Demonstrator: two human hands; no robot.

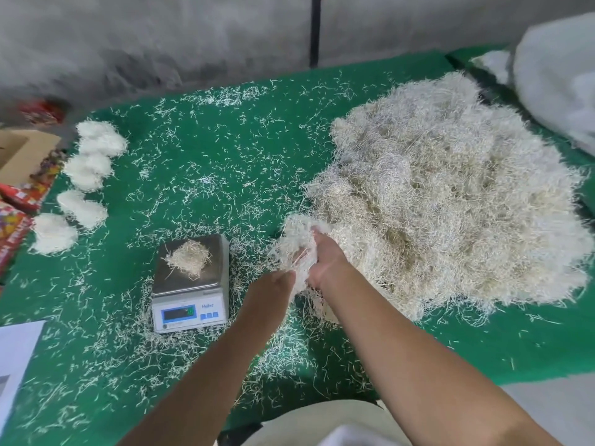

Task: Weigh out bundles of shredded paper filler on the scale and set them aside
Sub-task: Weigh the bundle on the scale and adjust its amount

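Two bare forearms reaching in from the bottom edge, close to the lens. Left hand and right hand side by side, both clutching a loose pale tuft of shredded paper, fingers curled into the strands, at the near-left edge of the heap.

Spread beneath everything, the wide green felt-covered table, peppered all over with stray paper slivers. On its right half, the huge straw-coloured heap of shredded paper filler, touching the held tuft. Far right, a big translucent white plastic bag, behind the heap. Along the left edge, a row of white fluffy weighed-out bundles, well apart from the scale. Beyond them, off the table edge, an open brown cardboard box with red printed cartons around it.

Left of the hands, the small white digital scale with steel platter, display dark and unreadable from here. On the platter, a small beige clump of shredded paper, sitting toward the back.
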